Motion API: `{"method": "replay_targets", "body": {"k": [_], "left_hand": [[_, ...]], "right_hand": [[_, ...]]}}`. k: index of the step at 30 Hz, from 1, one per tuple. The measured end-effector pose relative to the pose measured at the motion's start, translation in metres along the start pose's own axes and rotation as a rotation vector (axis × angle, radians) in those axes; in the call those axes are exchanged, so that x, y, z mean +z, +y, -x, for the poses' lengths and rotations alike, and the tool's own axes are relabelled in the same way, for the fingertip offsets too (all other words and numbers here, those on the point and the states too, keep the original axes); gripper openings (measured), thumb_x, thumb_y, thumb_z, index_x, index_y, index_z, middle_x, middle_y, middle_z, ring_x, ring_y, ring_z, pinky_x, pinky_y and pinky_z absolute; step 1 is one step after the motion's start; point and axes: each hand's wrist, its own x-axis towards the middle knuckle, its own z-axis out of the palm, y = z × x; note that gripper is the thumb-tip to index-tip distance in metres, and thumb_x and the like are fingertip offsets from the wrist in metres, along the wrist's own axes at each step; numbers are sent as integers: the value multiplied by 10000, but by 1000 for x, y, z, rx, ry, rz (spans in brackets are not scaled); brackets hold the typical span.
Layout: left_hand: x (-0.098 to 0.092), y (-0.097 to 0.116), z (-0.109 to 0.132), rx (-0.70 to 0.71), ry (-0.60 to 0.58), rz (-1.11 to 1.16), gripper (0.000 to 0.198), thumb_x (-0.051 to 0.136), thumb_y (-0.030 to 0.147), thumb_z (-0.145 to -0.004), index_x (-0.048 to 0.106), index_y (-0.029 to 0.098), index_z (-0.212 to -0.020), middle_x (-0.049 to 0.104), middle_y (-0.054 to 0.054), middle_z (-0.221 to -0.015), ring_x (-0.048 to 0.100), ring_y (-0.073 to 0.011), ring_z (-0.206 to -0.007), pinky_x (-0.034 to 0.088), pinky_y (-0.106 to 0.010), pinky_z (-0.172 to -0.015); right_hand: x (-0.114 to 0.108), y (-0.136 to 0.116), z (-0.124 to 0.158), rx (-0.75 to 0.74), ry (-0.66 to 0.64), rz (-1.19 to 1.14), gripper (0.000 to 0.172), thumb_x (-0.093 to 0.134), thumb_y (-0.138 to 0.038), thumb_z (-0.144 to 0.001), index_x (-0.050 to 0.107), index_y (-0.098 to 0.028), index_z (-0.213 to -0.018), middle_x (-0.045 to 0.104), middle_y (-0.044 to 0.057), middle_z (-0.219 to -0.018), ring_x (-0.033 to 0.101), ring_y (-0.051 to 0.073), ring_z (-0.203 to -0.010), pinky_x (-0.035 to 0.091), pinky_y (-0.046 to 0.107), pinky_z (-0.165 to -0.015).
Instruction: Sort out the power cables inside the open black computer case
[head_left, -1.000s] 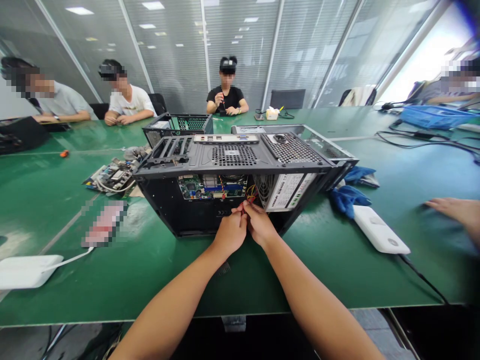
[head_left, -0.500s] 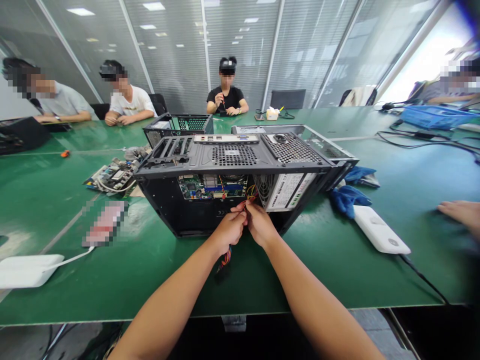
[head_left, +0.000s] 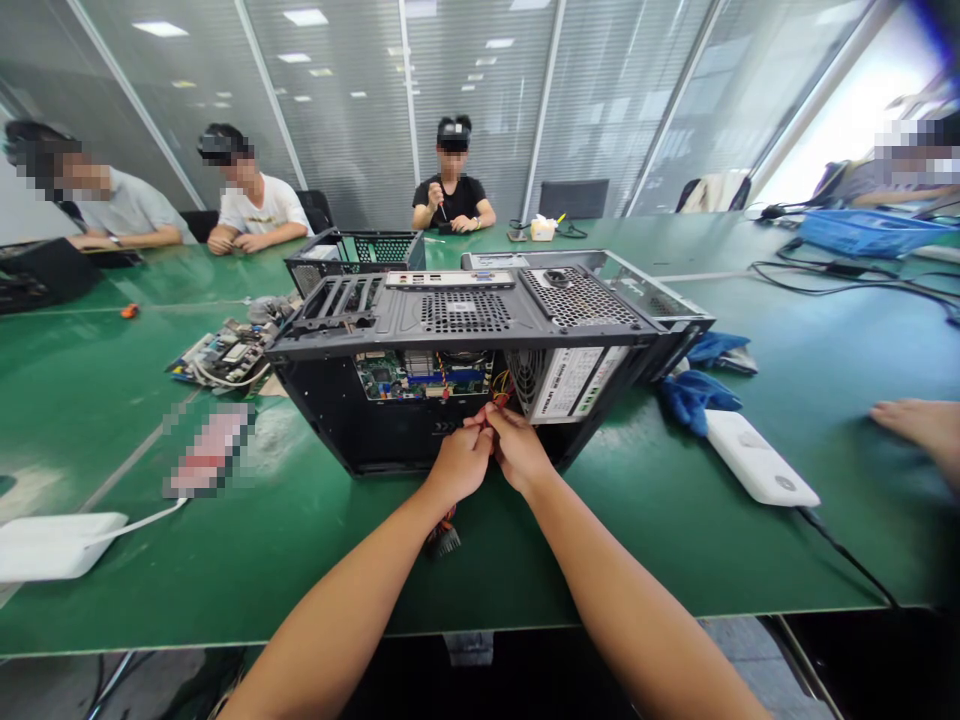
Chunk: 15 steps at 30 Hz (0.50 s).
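Note:
A black computer case (head_left: pixel 390 430) lies on the table with its open side facing me. Inside it show a green motherboard (head_left: pixel 382 377) and a power supply (head_left: pixel 577 385) with a white label. My left hand (head_left: pixel 463 460) and my right hand (head_left: pixel 519 445) meet at the case opening, both closed round a bundle of red and yellow power cables (head_left: pixel 501 385) from the power supply. Below my left hand hangs the bundle's loose end with a dark connector (head_left: pixel 445 541). My fingertips partly hide the cables.
Behind stand more open cases (head_left: pixel 360 245). To the left lie circuit boards (head_left: pixel 225 350), a phone (head_left: pixel 210 450) and a white power bank (head_left: pixel 60 545). On the right are blue gloves (head_left: pixel 694 395), a white device with a cable (head_left: pixel 761 460) and another person's hand (head_left: pixel 915 425). Co-workers sit across the table.
My left hand has shifted slightly, and the hanging connector has swung and turned into clearer view. Both hands stay at the cables; the case has not moved.

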Motion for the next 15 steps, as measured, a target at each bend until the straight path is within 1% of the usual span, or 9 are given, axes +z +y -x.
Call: {"method": "replay_targets", "body": {"k": [3,6,8,10,12,14,15], "left_hand": [[1,1,2,32,34,-125,296,376,252,-944,636,142,-854,680,-102,-826,659,-229,-788,449,-298,-737],[1,3,5,16,54,-204,281,390,273,-946,633,139,-993,693,-138,-896,677,-260,-811,467,-324,-760],[1,4,6,4,59,-222,284,396,285,-944,626,140,-1025,692,-142,-901,677,-264,-800,470,-332,-760],[0,4,5,18,49,-194,271,395,276,-940,630,144,-965,684,-126,-872,669,-252,-791,463,-324,-754],[-1,4,3,31,28,-97,266,394,257,-933,618,152,-836,664,-88,-801,648,-220,-759,448,-295,-720],[-2,3,2,-3,-5,77,289,396,266,-929,577,160,-731,612,-40,-688,601,-172,-665,421,-254,-636],[-1,3,2,-53,-30,198,298,405,287,-928,558,162,-706,571,-16,-625,561,-147,-597,395,-234,-580]], "right_hand": [[0,0,-1,-16,0,-32,400,795,-553,-588,608,-205,-650,663,10,-680,662,207,-799,481,328,-757],[1,0,-1,-21,7,-30,398,793,-557,-590,608,-208,-645,653,2,-678,659,203,-780,483,333,-774],[1,-1,0,-22,5,-19,396,787,-563,-595,607,-214,-643,655,4,-675,659,209,-785,484,336,-767],[1,-2,1,-22,2,-20,395,786,-565,-593,606,-217,-644,661,5,-671,658,214,-788,483,332,-746],[1,-2,2,-9,-3,-23,398,785,-565,-592,603,-215,-651,676,13,-681,654,211,-768,469,311,-675],[1,-3,2,17,-8,-9,403,772,-568,-604,599,-210,-670,697,29,-707,641,198,-716,412,278,-566],[1,-3,3,29,-10,1,405,763,-570,-612,595,-207,-678,708,38,-725,629,188,-683,370,265,-521]]}}
